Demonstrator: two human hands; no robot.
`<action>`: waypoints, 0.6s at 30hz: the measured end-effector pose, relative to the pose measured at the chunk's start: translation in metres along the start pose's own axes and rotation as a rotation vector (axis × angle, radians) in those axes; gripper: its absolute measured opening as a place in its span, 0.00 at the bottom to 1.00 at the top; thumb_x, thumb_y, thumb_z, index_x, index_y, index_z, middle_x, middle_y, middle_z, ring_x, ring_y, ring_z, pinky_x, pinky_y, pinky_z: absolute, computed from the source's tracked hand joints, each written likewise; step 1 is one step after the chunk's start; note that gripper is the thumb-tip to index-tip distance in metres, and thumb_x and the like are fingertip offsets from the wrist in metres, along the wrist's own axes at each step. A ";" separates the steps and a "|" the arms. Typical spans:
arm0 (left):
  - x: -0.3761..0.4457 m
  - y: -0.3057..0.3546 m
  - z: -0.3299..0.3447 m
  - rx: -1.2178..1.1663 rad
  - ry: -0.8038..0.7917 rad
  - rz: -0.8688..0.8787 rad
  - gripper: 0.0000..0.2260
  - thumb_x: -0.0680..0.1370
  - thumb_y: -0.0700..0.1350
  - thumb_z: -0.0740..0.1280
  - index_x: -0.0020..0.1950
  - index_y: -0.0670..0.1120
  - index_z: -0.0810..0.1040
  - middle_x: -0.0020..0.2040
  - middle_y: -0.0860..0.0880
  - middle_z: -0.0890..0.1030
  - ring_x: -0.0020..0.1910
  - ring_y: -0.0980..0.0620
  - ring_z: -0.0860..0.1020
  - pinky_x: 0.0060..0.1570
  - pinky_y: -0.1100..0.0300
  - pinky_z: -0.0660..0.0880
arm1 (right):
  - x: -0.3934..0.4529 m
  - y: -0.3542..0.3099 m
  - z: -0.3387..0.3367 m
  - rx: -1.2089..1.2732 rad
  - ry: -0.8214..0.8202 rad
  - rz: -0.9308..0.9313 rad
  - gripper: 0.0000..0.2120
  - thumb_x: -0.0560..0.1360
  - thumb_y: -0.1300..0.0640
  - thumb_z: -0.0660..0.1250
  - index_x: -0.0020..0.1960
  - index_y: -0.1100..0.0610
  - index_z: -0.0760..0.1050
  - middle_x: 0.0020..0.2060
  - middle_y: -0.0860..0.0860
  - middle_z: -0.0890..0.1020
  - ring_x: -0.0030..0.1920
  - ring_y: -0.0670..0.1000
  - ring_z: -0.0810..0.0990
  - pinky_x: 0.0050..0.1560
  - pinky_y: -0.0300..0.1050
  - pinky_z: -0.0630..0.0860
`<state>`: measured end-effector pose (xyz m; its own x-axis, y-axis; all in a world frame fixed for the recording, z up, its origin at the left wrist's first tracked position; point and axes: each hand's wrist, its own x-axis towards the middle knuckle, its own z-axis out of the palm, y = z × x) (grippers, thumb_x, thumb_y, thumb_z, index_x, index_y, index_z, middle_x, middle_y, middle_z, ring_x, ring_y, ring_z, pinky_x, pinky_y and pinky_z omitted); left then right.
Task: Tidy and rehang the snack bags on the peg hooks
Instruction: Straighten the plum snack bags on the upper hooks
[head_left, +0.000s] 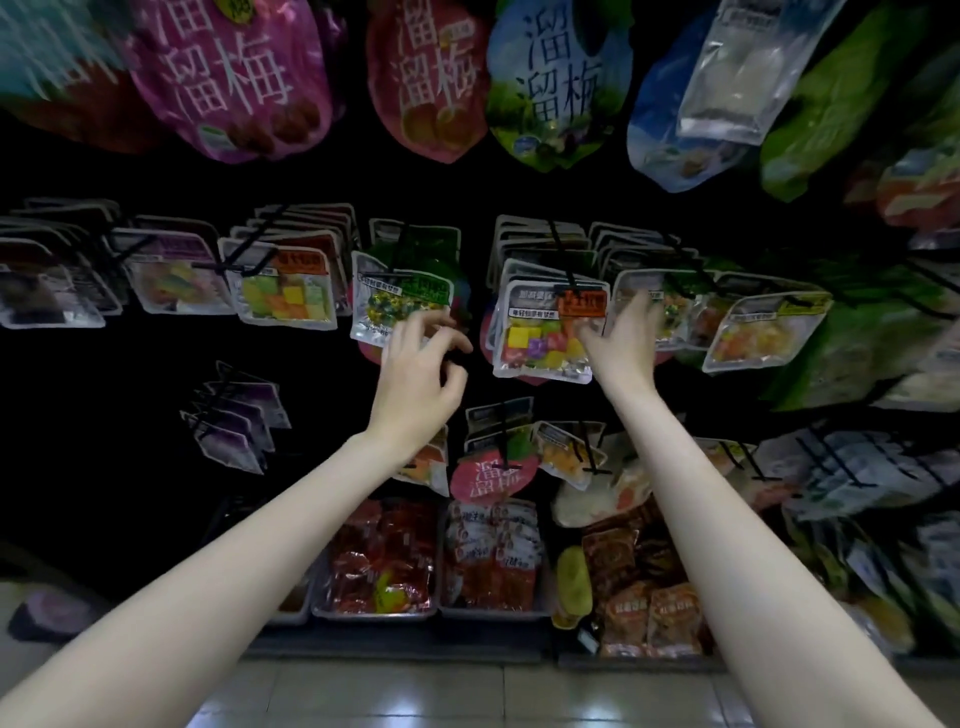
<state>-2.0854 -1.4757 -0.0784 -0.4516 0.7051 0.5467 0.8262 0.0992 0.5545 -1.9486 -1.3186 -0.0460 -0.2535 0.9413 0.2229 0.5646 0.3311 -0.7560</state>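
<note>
Both my arms are stretched up at the pegs; left hand (421, 364) loosely curled, holding nothing, just beside the green-label bag (400, 301); right hand (621, 338) fingers spread flat between the orange-label bag (545, 332) and its right-hand neighbour (670, 312), both hanging.

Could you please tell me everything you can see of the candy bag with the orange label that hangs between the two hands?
The candy bag is a clear, glossy pouch with a white border, an orange label at its upper right and coloured cubes inside. It hangs foremost on a black peg hook, tilted slightly. The right hand touches its right edge.
</note>
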 end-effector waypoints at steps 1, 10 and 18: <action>0.001 -0.001 0.001 -0.001 0.007 -0.021 0.07 0.73 0.37 0.62 0.49 0.42 0.77 0.57 0.44 0.71 0.61 0.45 0.67 0.58 0.44 0.69 | 0.004 0.002 -0.002 -0.017 0.000 0.034 0.37 0.74 0.54 0.68 0.74 0.63 0.52 0.72 0.61 0.59 0.72 0.59 0.59 0.70 0.55 0.58; 0.013 0.018 0.006 -0.148 0.077 -0.087 0.07 0.75 0.35 0.62 0.50 0.41 0.77 0.53 0.49 0.68 0.57 0.50 0.70 0.54 0.66 0.64 | -0.009 0.008 -0.014 0.185 -0.013 -0.003 0.23 0.73 0.57 0.71 0.62 0.59 0.65 0.43 0.53 0.78 0.48 0.53 0.78 0.46 0.43 0.70; 0.006 0.017 0.006 -0.601 -0.221 -0.270 0.17 0.79 0.51 0.61 0.67 0.55 0.62 0.68 0.51 0.67 0.65 0.57 0.67 0.56 0.67 0.68 | -0.073 -0.020 -0.037 0.296 -0.311 -0.489 0.19 0.75 0.61 0.68 0.60 0.51 0.64 0.34 0.52 0.80 0.38 0.49 0.80 0.42 0.40 0.75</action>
<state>-2.0721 -1.4649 -0.0695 -0.4830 0.8433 0.2358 0.3366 -0.0698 0.9391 -1.9121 -1.3913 -0.0240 -0.6672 0.6089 0.4289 0.0975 0.6423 -0.7602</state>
